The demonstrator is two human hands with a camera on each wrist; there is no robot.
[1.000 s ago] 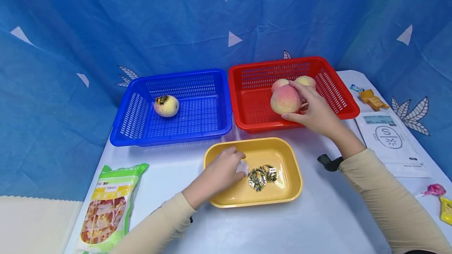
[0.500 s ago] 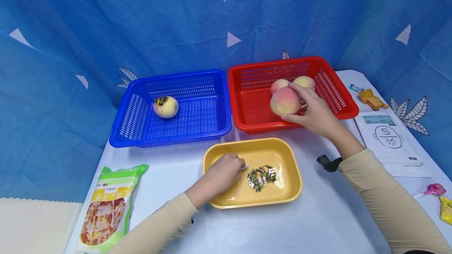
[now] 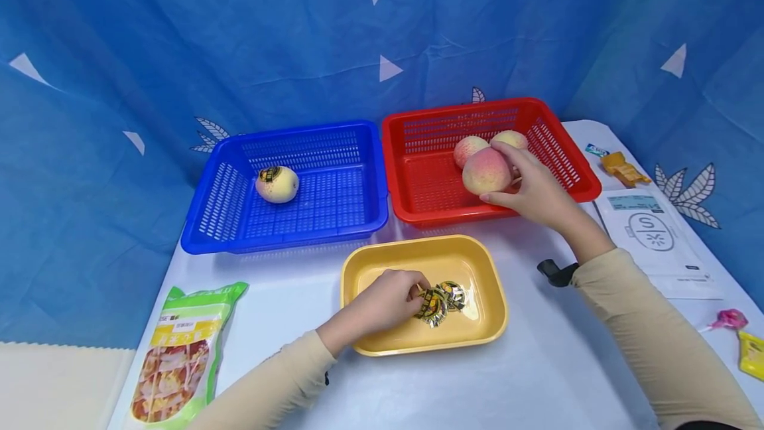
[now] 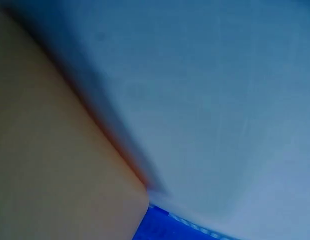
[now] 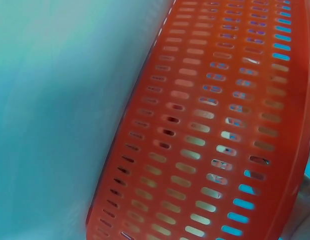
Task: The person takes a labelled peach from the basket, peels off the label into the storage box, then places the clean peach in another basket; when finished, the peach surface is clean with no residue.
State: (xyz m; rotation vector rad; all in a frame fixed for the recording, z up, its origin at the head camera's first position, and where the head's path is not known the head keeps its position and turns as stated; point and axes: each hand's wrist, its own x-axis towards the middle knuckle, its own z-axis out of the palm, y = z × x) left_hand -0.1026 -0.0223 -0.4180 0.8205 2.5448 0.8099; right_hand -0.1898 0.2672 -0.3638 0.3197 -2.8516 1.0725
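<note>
My right hand (image 3: pixel 534 191) grips a pink-and-yellow peach (image 3: pixel 486 170), thumb below and fingers above, over the front part of the red basket (image 3: pixel 430 217). Two more peaches lie behind it, a pinkish one (image 3: pixel 469 150) and a yellower one (image 3: pixel 512 139). Inside the yellow tray (image 3: pixel 352 274), my left hand (image 3: pixel 390 300) has curled fingers that pinch a round black-and-gold sticker (image 3: pixel 423 298). It overlaps other shiny round stickers (image 3: pixel 455 295) on the tray bottom. The left wrist view shows neither the hand's fingers nor the sticker.
A blue basket (image 3: pixel 334 225) holds one peach (image 3: pixel 278 184) with a black-and-gold sticker. At the left lies a green-and-yellow food packet (image 3: pixel 179 357). On the right are a white pouch (image 3: pixel 653 237), an orange wrapper (image 3: pixel 623 168), a lollipop (image 3: pixel 729 319) and a yellow packet (image 3: pixel 752 356).
My left hand has moved right across the tray to the stickers; the pale piece at its fingertips no longer shows. My right hand keeps its grip, the peach slightly turned.
</note>
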